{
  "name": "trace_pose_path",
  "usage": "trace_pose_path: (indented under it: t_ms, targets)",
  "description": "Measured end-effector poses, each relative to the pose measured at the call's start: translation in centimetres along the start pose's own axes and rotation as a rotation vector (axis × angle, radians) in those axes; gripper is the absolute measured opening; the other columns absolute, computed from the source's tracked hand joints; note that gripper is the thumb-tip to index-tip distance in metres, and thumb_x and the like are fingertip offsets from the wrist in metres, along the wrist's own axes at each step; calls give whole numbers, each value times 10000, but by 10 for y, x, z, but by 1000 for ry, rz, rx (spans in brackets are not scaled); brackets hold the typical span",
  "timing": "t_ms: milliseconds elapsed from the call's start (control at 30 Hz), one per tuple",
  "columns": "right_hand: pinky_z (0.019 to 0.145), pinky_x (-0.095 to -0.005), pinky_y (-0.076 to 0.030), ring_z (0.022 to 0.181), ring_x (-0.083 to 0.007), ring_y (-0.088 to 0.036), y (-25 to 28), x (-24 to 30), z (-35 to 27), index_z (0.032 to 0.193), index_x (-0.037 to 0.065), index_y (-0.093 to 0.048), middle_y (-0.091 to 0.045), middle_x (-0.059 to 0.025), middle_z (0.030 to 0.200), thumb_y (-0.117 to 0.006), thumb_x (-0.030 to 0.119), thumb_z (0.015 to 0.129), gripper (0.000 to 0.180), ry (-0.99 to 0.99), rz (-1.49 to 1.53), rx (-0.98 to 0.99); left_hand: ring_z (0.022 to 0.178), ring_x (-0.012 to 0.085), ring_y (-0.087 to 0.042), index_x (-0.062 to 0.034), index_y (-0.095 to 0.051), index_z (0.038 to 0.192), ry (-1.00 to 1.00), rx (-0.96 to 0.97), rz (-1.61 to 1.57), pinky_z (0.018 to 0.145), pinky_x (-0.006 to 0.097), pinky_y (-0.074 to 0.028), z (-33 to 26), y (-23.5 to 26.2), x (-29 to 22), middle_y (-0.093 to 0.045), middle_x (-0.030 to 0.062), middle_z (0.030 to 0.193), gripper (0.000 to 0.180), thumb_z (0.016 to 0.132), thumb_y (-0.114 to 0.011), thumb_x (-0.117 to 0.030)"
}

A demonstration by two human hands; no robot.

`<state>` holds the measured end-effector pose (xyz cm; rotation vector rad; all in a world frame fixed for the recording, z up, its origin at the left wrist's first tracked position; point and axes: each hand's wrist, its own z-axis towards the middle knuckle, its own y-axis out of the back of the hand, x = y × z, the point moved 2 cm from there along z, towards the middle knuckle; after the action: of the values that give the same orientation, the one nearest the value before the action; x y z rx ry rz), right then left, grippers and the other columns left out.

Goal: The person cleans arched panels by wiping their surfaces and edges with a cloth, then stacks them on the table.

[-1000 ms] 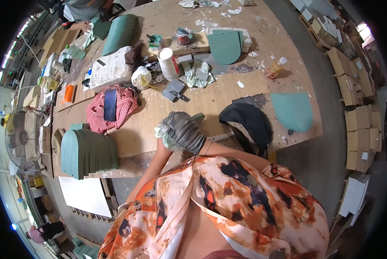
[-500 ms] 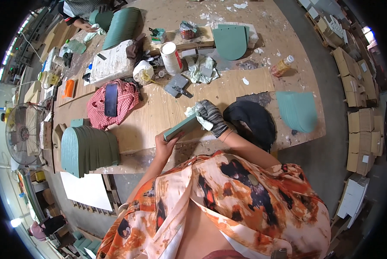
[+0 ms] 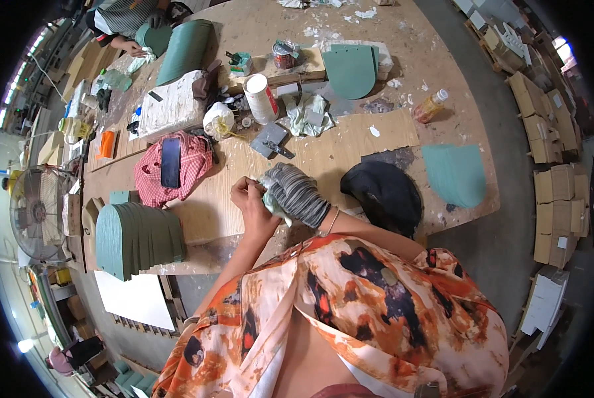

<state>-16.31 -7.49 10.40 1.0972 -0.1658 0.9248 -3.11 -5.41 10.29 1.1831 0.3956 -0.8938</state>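
Observation:
My right hand (image 3: 298,191), in a grey striped glove, is closed on a pale crumpled cloth (image 3: 275,204). Against it, on the left, is my bare left hand (image 3: 252,204), its fingers curled in; what they hold is hidden from this angle. Both hands are above the wooden table (image 3: 227,162), close to my body. Left of them stands a stack of green round-ended boards (image 3: 141,232). To the right, more green boards (image 3: 453,174) lie beside a bundled black cloth (image 3: 383,196). Beyond my hands rests a grey square pad with a putty knife (image 3: 270,139).
A phone (image 3: 170,162) lies on a red checked cloth (image 3: 152,178). Farther back are a white container (image 3: 260,99), an open tin (image 3: 285,56), a bottle (image 3: 431,106) and green boards on a block (image 3: 350,69). Another person's hand (image 3: 134,48) works at the far left. A fan (image 3: 37,211) stands left.
Both hands have moved left and closer together. The green board seen in my left hand earlier is now out of sight. The cloth in my right hand has come against the left fingers.

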Motion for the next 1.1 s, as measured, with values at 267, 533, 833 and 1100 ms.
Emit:
trace_pose_path:
  t_ms: [267,533,833,1100]
  targets:
    - [716,-428,-451,733,-328,-573,12,-30,-12,793,57,-612,-604,-150,742,-505,234,824,209,-287,107,12,1180,367,-271,-16,-377,1249,-119,-37,-52,1003,471,-211,2,9,-17,-301,241,1239,807,645,-770,-380]
    - [735,-434,-435,766,-330,-558,-6,-46,-27,798,36,-604,-583,-171,759,-515,214,798,199,-141,-51,86,1297,386,-188,-66,-289,1421,-162,148,174,1049,479,-117,13,7,-31,-154,253,1457,578,925,-282,-364]
    - [733,-420,-440,799,-335,-563,23,-38,-33,896,57,-610,-578,-167,815,-498,243,856,221,-330,63,-95,1304,429,-180,-67,-277,1424,-142,139,148,1049,508,-120,11,1,-39,-140,268,1462,578,949,-258,-396]
    - [730,-433,-423,798,-350,-530,19,0,-26,898,33,-578,-554,-161,845,-539,172,807,171,-201,145,-168,1310,422,-183,-61,-301,1412,-145,105,91,1055,504,-116,13,3,-38,-159,250,1461,587,920,-333,-380]
